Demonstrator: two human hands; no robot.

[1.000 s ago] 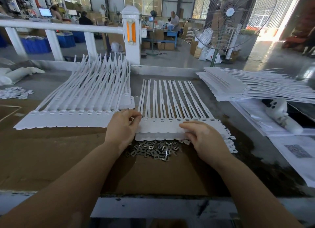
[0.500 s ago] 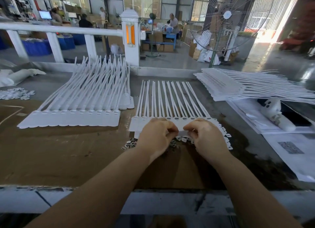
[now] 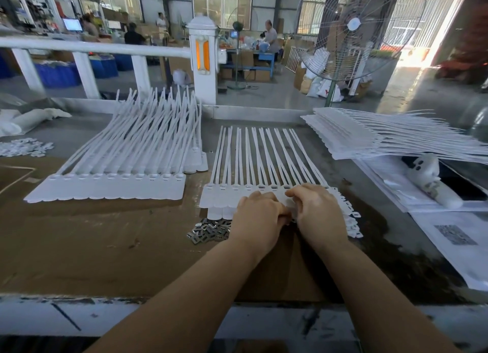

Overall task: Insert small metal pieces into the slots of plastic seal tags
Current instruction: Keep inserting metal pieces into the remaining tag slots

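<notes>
Left hand: my left hand lies knuckles up on the flat ends of the seal tags, fingers curled; I cannot tell whether they pinch a metal piece.
Right hand: my right hand sits just beside the left, touching it, fingers curled onto the same tag strip.
Seal tags: white strip, centre of the bench, tails pointing away from me.
Metal pieces: small pile on the cardboard, just below the strip's left end.
Left stack: tags with raised tails.
Right stack: flat tags.
Background: standing fan.
</notes>
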